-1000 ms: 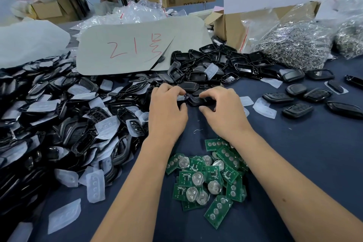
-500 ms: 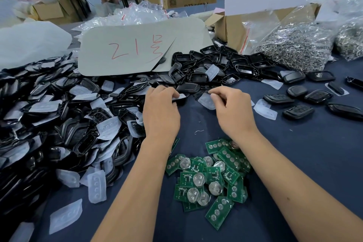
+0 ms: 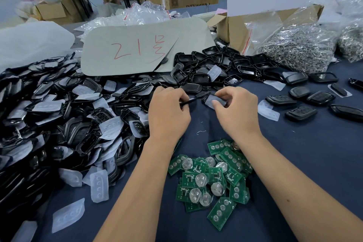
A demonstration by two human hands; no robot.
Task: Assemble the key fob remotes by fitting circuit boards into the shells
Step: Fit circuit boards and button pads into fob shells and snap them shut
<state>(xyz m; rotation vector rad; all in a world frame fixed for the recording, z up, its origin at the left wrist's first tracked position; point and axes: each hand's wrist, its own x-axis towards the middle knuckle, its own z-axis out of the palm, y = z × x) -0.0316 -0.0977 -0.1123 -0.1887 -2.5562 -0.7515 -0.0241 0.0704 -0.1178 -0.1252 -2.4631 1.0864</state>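
Shell half, black, with a translucent button pad laid in it, pinched in right hand grip, fingers curled round it, thumb on the pad. Held just above the counter, centre of scene, between both hands. Left hand grip pinching a thin black shell piece, its tip pointing right toward the held shell; touching or just apart, cannot tell. Near side of the hands: loose heap of green circuit boards, some with round silver battery clips up, lying on the blue counter between the forearms. Left: large pile of black shells and clear pads. Far: smaller heap of open black shells against a grey card with red marks. Right: several closed black fobs well apart from the hands, with loose pads beside them. Far right: clear bag of metal rings leaning on a cardboard box.
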